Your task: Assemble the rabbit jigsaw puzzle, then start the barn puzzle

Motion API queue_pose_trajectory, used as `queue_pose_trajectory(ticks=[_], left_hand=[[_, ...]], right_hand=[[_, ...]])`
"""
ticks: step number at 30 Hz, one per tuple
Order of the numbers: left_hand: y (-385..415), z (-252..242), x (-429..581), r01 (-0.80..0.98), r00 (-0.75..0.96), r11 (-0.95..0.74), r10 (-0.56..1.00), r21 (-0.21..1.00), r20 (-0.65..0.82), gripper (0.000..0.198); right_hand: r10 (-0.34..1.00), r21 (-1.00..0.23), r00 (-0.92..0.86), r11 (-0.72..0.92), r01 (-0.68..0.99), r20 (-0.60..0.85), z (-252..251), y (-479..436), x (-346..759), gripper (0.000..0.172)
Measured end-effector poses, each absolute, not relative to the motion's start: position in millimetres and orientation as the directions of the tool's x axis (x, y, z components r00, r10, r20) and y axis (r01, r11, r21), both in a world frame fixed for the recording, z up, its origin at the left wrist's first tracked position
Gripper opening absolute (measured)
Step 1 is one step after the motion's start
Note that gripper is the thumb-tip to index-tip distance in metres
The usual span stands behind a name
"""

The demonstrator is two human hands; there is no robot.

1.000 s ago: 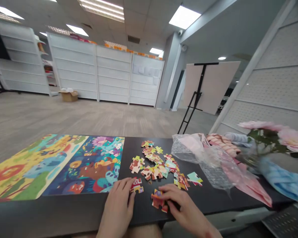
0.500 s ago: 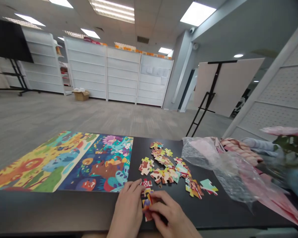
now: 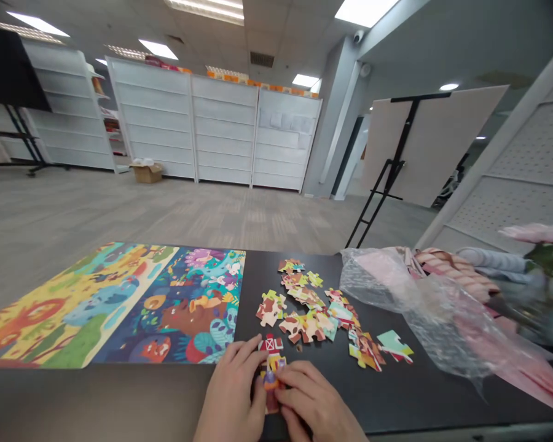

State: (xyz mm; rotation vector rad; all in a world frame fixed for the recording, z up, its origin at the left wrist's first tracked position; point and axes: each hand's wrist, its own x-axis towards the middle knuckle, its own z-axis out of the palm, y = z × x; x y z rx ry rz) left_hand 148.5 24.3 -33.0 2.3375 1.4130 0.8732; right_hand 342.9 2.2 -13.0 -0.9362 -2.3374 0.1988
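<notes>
Left hand [image 3: 235, 387] and right hand [image 3: 312, 393] are touching a column of puzzle pieces [image 3: 271, 363] lying between them, fingers bent; from here I cannot tell whether either is clamping. Loose pieces [image 3: 312, 324] are lying at the hands' one o'clock, a dark-blue illustrated sheet [image 3: 184, 313] at ten.

Under my left hand [image 3: 233, 387] I have a red-and-white cardboard jigsaw piece with a barn-like crossed door [image 3: 270, 345], yellow along its lower part, lying flat on the black tabletop [image 3: 198, 402]. Right below it, my right hand [image 3: 316, 393] pinches a knobbed orange, purple and yellow cardboard jigsaw piece [image 3: 271, 379] at its right edge, reddish brown at the end nearest me. The two sit edge against edge; whether they interlock, my fingers hide.
</notes>
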Motion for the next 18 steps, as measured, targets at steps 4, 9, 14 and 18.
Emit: queue_pose_trajectory(ticks=[4,9,14,18], left_hand=[[25.2,-33.2,147.6,0.717,0.358,-0.5,0.862,0.486,0.359,0.046],[25.1,-33.2,147.1,0.721,0.361,-0.499,0.862,0.481,0.355,0.041],[25.8,-37.8,144.8,0.729,0.368,-0.505,0.858,0.463,0.357,0.038],[27.4,-42.1,144.6,0.724,0.377,-0.516,0.852,0.458,0.364,0.035]], right_hand=[[0.662,-0.286,-0.579,0.739,0.61,0.476,-25.7,1.1,359.3,0.025],[0.792,-0.31,-0.511,0.605,0.734,0.335,-23.8,-4.0,381.5,0.025],[0.864,-0.482,-0.461,0.498,0.721,0.203,-4.3,-4.1,380.3,0.021],[0.867,-0.533,-0.437,0.495,0.687,0.242,-3.3,-1.9,377.3,0.027]])
